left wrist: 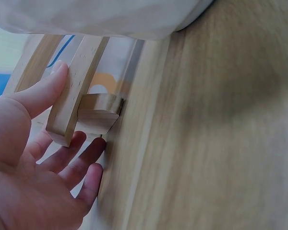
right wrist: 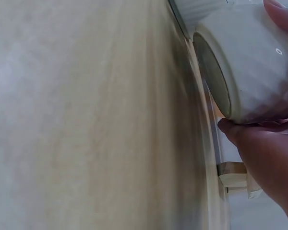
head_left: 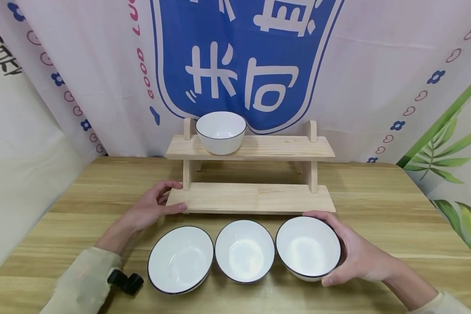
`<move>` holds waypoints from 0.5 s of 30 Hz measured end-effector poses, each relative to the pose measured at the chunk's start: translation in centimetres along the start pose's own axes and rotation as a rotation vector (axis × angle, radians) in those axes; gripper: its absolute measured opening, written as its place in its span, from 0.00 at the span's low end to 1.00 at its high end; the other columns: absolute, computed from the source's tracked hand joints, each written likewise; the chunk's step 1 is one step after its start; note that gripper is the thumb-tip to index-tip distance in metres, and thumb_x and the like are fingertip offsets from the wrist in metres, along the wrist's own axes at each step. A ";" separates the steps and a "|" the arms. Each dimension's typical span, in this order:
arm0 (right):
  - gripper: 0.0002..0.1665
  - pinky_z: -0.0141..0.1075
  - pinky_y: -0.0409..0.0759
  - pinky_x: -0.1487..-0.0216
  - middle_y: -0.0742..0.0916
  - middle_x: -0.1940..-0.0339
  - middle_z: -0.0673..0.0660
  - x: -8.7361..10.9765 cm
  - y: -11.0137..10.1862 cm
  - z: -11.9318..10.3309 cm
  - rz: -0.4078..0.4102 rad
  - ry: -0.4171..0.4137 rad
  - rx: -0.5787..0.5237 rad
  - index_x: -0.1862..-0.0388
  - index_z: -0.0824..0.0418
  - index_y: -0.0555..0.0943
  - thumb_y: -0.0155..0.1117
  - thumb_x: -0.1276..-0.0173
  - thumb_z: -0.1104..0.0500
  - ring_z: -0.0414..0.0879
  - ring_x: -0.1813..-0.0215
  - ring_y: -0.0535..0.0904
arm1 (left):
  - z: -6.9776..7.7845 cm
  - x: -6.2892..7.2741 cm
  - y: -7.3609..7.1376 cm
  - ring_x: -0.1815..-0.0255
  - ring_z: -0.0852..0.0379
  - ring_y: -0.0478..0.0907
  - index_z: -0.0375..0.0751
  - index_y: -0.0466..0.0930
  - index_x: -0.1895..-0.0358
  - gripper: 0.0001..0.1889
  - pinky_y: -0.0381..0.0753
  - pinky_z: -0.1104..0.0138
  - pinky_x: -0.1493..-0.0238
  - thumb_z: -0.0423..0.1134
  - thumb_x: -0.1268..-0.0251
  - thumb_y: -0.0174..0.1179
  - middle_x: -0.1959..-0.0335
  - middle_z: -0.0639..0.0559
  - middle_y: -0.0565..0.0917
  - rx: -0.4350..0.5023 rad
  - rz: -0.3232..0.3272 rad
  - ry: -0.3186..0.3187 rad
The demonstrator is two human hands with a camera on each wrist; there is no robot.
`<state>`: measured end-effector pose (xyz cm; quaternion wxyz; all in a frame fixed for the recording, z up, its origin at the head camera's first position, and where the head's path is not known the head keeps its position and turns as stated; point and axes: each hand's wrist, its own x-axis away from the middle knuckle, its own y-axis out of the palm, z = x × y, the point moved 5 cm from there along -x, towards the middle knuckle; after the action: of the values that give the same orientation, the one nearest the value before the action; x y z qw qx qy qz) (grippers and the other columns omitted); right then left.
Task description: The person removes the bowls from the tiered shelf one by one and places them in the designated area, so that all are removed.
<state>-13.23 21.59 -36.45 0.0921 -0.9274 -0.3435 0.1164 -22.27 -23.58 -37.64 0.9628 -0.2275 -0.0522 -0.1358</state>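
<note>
My left hand [head_left: 149,208] holds the left end of a two-tier wooden display shelf [head_left: 251,198], at its lower board. In the left wrist view the thumb lies on one face of the board [left wrist: 77,91], with the fingers curled around the other side. My right hand [head_left: 357,253] grips the rightmost white bowl [head_left: 308,246], which has a dark rim. Its base [right wrist: 213,76] shows raised off the tabletop in the right wrist view. A middle bowl [head_left: 245,251] and a left bowl [head_left: 180,260] stand beside it in a row before the shelf.
Another white bowl [head_left: 221,133] sits on the left part of the upper board [head_left: 278,147]. Behind the wooden table [head_left: 361,187] hangs a printed curtain [head_left: 373,78]. A small black device [head_left: 125,282] is by the left sleeve [head_left: 84,279].
</note>
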 end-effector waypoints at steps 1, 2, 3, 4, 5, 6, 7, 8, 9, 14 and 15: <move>0.68 0.39 0.85 0.38 0.74 0.27 0.63 0.0 0.0 0.0 0.001 0.002 0.004 0.17 0.69 0.55 0.83 0.55 0.74 0.48 0.32 0.79 | 0.0 0.0 0.0 0.19 0.33 0.66 0.42 0.64 0.23 0.38 0.64 0.40 0.22 0.48 0.28 0.73 0.18 0.38 0.64 0.000 0.001 0.000; 0.68 0.39 0.85 0.38 0.74 0.27 0.63 0.1 0.1 0.0 0.000 0.002 0.008 0.17 0.68 0.56 0.83 0.55 0.74 0.48 0.32 0.79 | 0.0 0.0 0.0 0.19 0.33 0.66 0.42 0.64 0.23 0.38 0.64 0.40 0.22 0.48 0.28 0.73 0.18 0.38 0.64 0.000 0.001 0.001; 0.68 0.39 0.85 0.38 0.74 0.27 0.63 0.1 0.1 0.0 -0.002 0.004 0.006 0.18 0.69 0.56 0.83 0.55 0.74 0.48 0.32 0.79 | -0.1 0.0 0.0 0.19 0.33 0.66 0.42 0.64 0.23 0.38 0.64 0.40 0.22 0.48 0.28 0.73 0.18 0.38 0.64 -0.001 0.002 0.000; 0.67 0.39 0.85 0.38 0.74 0.27 0.63 0.1 0.2 0.1 -0.006 0.005 0.006 0.18 0.69 0.55 0.83 0.55 0.74 0.48 0.32 0.79 | -0.1 0.0 0.0 0.19 0.33 0.65 0.42 0.64 0.23 0.38 0.64 0.40 0.22 0.48 0.28 0.73 0.18 0.38 0.64 -0.001 0.002 0.002; 0.67 0.39 0.85 0.38 0.73 0.27 0.64 0.1 0.2 0.1 -0.010 0.006 0.004 0.18 0.69 0.55 0.83 0.55 0.74 0.48 0.32 0.79 | -0.1 0.0 -0.1 0.19 0.33 0.65 0.42 0.64 0.23 0.38 0.64 0.40 0.22 0.48 0.28 0.73 0.18 0.38 0.64 0.001 0.003 0.000; 0.68 0.39 0.85 0.38 0.73 0.27 0.65 0.1 0.3 0.2 -0.015 0.010 -0.003 0.17 0.69 0.55 0.83 0.54 0.74 0.48 0.32 0.79 | -0.1 0.0 -0.1 0.19 0.33 0.65 0.42 0.65 0.23 0.38 0.64 0.40 0.22 0.48 0.28 0.73 0.18 0.38 0.64 0.001 0.004 0.000; 0.68 0.39 0.85 0.38 0.73 0.27 0.66 0.1 0.3 0.2 -0.018 0.015 -0.007 0.17 0.69 0.55 0.83 0.54 0.74 0.49 0.32 0.78 | -0.1 0.0 -0.1 0.19 0.33 0.65 0.42 0.65 0.23 0.37 0.64 0.41 0.22 0.48 0.29 0.73 0.18 0.38 0.64 0.002 0.005 -0.003; 0.68 0.39 0.85 0.38 0.72 0.27 0.66 0.1 0.4 0.3 -0.023 0.021 -0.010 0.17 0.68 0.54 0.83 0.54 0.74 0.49 0.32 0.78 | -0.1 0.0 -0.1 0.19 0.33 0.66 0.42 0.65 0.23 0.38 0.64 0.41 0.22 0.48 0.29 0.73 0.18 0.38 0.64 0.002 0.004 -0.002; 0.68 0.39 0.85 0.38 0.72 0.27 0.66 0.1 0.4 0.4 -0.026 0.029 -0.012 0.17 0.68 0.54 0.83 0.53 0.74 0.49 0.32 0.78 | -0.1 0.0 -0.1 0.19 0.33 0.66 0.42 0.65 0.23 0.38 0.64 0.41 0.22 0.48 0.29 0.73 0.18 0.38 0.64 0.002 0.005 -0.002; 0.68 0.38 0.84 0.37 0.72 0.26 0.66 0.2 0.2 0.6 -0.031 0.047 0.018 0.17 0.66 0.55 0.84 0.53 0.72 0.47 0.32 0.78 | -0.1 0.0 0.0 0.18 0.32 0.64 0.42 0.64 0.23 0.38 0.63 0.39 0.21 0.48 0.28 0.73 0.17 0.38 0.63 0.008 0.002 0.001; 0.68 0.38 0.83 0.37 0.72 0.26 0.66 0.2 0.2 0.6 -0.032 0.048 0.027 0.17 0.66 0.55 0.85 0.53 0.72 0.47 0.32 0.78 | -0.1 0.0 0.0 0.18 0.32 0.64 0.42 0.64 0.23 0.38 0.62 0.39 0.21 0.48 0.28 0.73 0.17 0.38 0.63 0.010 0.002 0.002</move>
<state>-13.15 21.67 -37.11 0.1148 -0.9229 -0.3544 0.0970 -22.29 -23.62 -37.68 0.9642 -0.2225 -0.0518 -0.1349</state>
